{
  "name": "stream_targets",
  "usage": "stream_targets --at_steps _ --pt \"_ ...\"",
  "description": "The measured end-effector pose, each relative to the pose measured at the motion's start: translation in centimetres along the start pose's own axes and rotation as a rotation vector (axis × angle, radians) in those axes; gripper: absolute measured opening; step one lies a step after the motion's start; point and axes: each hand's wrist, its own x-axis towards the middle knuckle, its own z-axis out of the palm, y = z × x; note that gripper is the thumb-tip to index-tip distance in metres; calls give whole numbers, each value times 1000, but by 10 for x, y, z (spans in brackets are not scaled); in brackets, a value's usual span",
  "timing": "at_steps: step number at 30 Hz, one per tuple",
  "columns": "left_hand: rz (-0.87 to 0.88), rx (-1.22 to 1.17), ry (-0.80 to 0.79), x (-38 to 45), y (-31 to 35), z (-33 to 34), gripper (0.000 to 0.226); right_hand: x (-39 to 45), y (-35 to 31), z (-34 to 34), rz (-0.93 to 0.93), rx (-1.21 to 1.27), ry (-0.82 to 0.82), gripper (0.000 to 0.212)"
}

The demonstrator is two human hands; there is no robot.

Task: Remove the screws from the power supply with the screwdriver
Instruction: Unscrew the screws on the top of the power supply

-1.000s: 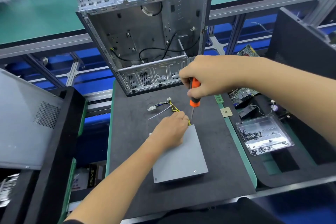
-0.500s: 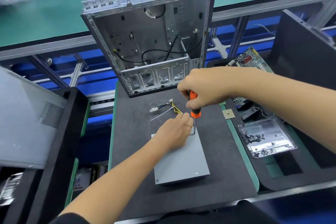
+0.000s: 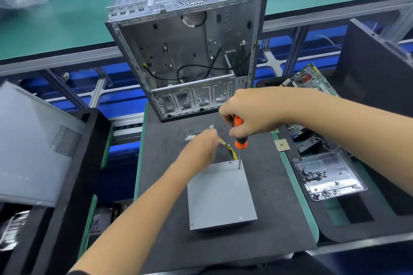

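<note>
Right hand (image 3: 250,114) grips the orange-handled screwdriver (image 3: 239,138) upright, its tip planted at the far right corner of the grey power supply (image 3: 220,194), which lies flat on the dark worktop (image 3: 279,207) mat. Left hand (image 3: 201,147) is a blur above the unit's far edge, beside the yellow cable bundle (image 3: 229,149); I cannot tell how its fingers lie. One screw (image 3: 240,217) shows near the unit's near right corner. Behind stands the open computer case (image 3: 187,51); off to the right, a clear tray (image 3: 328,176) holds loose screws
</note>
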Motion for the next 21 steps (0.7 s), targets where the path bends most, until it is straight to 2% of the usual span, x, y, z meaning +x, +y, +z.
stream_targets --at_steps 1,3,4,8,14,17,21 --pt "-115 -197 77 0 -13 -8 9 2 0 -1 -7 -5 2 20" --pt "-379 -611 183 -6 -43 -16 14 7 -1 -2 -22 -8 13 22" --pt "-458 -745 204 -12 -59 -16 16 10 -2 -4 -30 -5 22 22" --pt "-658 -973 274 -40 -109 8 14 28 -9 -6 -31 83 114 17" --pt "-798 -851 405 -61 -140 42 23 70 -25 3 81 385 329 26" --pt "-794 -740 423 -62 -140 46 27 96 -37 12 141 568 393 27" --pt "-712 -532 409 -58 -139 50 17 128 -51 27 175 625 403 25"
